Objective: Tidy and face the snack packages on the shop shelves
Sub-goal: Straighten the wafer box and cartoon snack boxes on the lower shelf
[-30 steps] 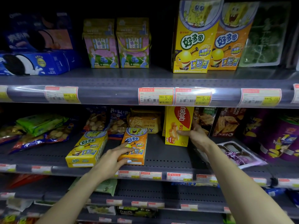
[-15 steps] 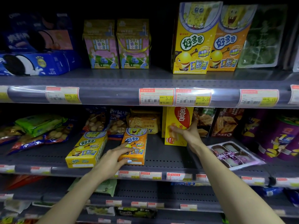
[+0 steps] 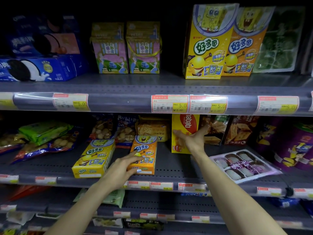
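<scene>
On the middle shelf (image 3: pixel 169 165), an orange 好多鱼 box (image 3: pixel 144 155) lies flat near the front edge, with the left hand (image 3: pixel 122 168) laid over its near left corner, fingers loosely spread rather than clasped. Just beside it lies a yellow 好多鱼 box (image 3: pixel 93 159). The right hand (image 3: pixel 193 139), fingers splayed wide, presses flat against an upright yellow Nabati Wafer box (image 3: pixel 183 131). Price tags (image 3: pixel 169 104) above read 5.00. A purple mochi tray (image 3: pixel 243 164) lies to the right. The aisle is dim.
</scene>
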